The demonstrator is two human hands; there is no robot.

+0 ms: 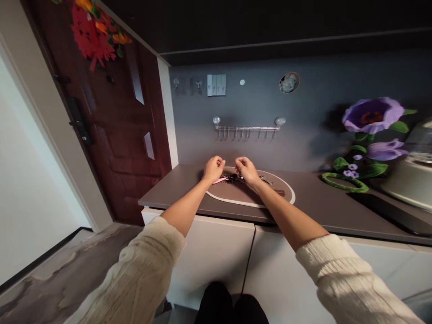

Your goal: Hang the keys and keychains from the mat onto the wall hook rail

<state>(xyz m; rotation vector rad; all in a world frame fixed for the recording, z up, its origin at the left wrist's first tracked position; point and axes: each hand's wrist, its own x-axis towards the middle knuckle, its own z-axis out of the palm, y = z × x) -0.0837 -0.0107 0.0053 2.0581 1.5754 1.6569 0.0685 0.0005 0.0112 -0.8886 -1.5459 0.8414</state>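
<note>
Both my arms reach forward over a brown countertop. My left hand is closed in a loose fist above a bunch of keys with a pink tag. My right hand is closed in a pinch at the same bunch. The keys lie on an oval brown tray with a white rim. What each hand actually grips is too small to make out. Another metal piece lies on the tray just right of my right hand.
A hook rail hangs on the grey wall above the tray. A dark red door stands at the left. Purple knitted flowers and a metal pot sit at the right. White cabinet doors are below the counter.
</note>
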